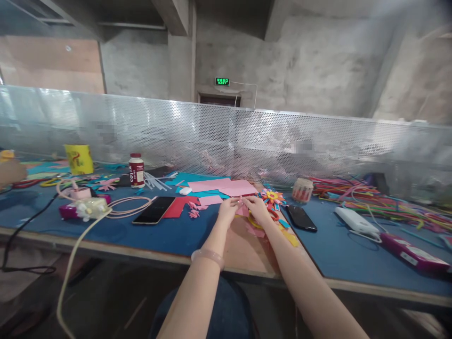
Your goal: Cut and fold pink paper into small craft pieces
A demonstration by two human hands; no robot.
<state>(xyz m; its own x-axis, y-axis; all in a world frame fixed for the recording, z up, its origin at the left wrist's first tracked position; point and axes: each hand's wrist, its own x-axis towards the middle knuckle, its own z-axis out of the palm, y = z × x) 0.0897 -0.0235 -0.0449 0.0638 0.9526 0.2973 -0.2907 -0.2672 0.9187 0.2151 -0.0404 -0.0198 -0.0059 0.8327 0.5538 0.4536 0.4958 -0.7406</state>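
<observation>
My left hand [229,210] and my right hand [257,209] meet over the brown board on the table. The fingertips of both are closed on a small piece of pink paper [241,199], mostly covered by the fingers. Beside and partly under my right hand lie loops like scissor handles, one yellow [252,220] and one red [273,214]. A multicoloured paper flower [273,197] rests just beyond my right hand. To the left of my left hand are cut pink paper pieces [193,210] and red paper [176,207].
A dark phone [154,210] and a brown-and-white bottle [136,171] stand left, with a cabled power strip [84,208]. Right are a black phone [301,218], a jar [302,190], a white power bank [357,223] and coloured strips [374,203]. A perforated metal partition [169,127] lines the back.
</observation>
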